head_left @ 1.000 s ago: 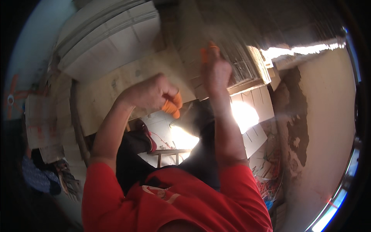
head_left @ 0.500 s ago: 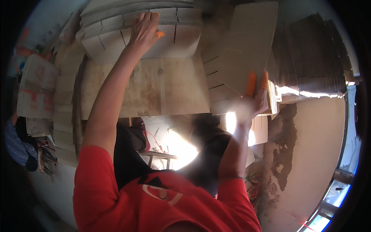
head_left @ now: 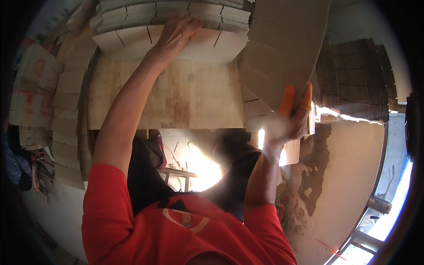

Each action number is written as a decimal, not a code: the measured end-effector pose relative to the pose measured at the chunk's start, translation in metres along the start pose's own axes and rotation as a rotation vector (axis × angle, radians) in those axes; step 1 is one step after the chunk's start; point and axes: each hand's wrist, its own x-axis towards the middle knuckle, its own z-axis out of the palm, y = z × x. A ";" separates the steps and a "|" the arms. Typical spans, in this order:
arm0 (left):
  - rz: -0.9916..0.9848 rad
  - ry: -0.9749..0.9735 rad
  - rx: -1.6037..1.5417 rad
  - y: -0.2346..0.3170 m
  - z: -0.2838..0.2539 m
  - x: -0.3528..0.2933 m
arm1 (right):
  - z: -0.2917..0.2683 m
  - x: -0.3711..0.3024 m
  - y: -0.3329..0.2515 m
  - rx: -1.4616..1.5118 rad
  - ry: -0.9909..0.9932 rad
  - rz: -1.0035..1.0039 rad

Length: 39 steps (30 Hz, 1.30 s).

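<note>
My left hand [head_left: 180, 35] reaches to the far side of the wooden board and closes on the upper edge of a slotted cardboard strip [head_left: 203, 51]. That strip leans out from a stack of similar slotted cardboard [head_left: 128, 17] behind it. On the right, my right hand [head_left: 297, 121] grips the near end of a long slotted cardboard sheet [head_left: 287, 48], which tilts up and away. Orange finger covers show on its thumb and a finger. More slotted cardboard pieces [head_left: 257, 108] lie under that sheet.
The pale wooden board [head_left: 168, 97] spans the middle. Overlapping cardboard pieces [head_left: 67, 128] and a white printed carton [head_left: 37, 86] stand left. A dark bundle of stacked cardboard [head_left: 355, 81] sits right, above a peeling wall [head_left: 349, 163]. Strong sunlight falls on the floor between my legs.
My left hand has shifted slightly right, and the front strip has come away from the stack and tilts more. The sheet in my right hand has swung up a little and bows.
</note>
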 end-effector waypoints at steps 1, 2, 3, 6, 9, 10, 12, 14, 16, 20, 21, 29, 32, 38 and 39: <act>-0.019 -0.022 -0.074 0.001 -0.001 -0.004 | 0.003 0.000 -0.002 0.010 -0.007 -0.003; -0.078 -0.114 -0.083 0.004 -0.002 -0.007 | 0.006 0.001 -0.003 0.019 -0.014 -0.007; -0.136 -0.205 -0.090 0.007 -0.002 -0.011 | 0.010 0.000 -0.004 0.026 -0.023 -0.013; -0.084 -0.286 -0.131 0.020 -0.004 -0.021 | 0.013 -0.001 -0.015 -0.012 -0.044 -0.052; -0.015 -0.278 -0.125 0.038 -0.008 -0.025 | 0.013 0.000 -0.022 -0.017 -0.037 -0.110; -0.008 -0.276 -0.114 0.045 -0.010 -0.024 | 0.013 0.000 -0.024 -0.010 -0.030 -0.131; 0.018 -0.287 -0.098 0.057 -0.018 -0.023 | 0.013 -0.003 -0.022 0.001 -0.038 -0.146; 0.038 -0.288 -0.061 0.067 -0.022 -0.024 | 0.011 -0.003 -0.023 -0.010 -0.041 -0.171; 0.054 -0.283 -0.005 0.075 -0.022 -0.027 | 0.007 -0.001 -0.025 -0.045 -0.039 -0.202; 0.020 -0.336 -0.030 0.080 -0.021 -0.032 | 0.004 -0.001 -0.025 -0.069 -0.004 -0.230; 0.020 -0.336 -0.030 0.082 -0.022 -0.034 | 0.004 -0.001 -0.024 -0.067 -0.008 -0.235; 0.048 -0.260 -0.076 0.100 -0.033 -0.028 | 0.002 -0.012 -0.018 -0.065 -0.062 -0.182; 0.032 -0.284 -0.141 0.106 -0.036 -0.027 | 0.003 -0.017 -0.013 -0.029 -0.051 -0.138; 0.033 -0.262 -0.206 0.130 -0.048 -0.022 | 0.004 -0.027 0.000 -0.016 -0.169 -0.134; 0.032 -0.265 -0.225 0.136 -0.055 -0.019 | 0.005 -0.031 0.002 -0.014 -0.210 -0.094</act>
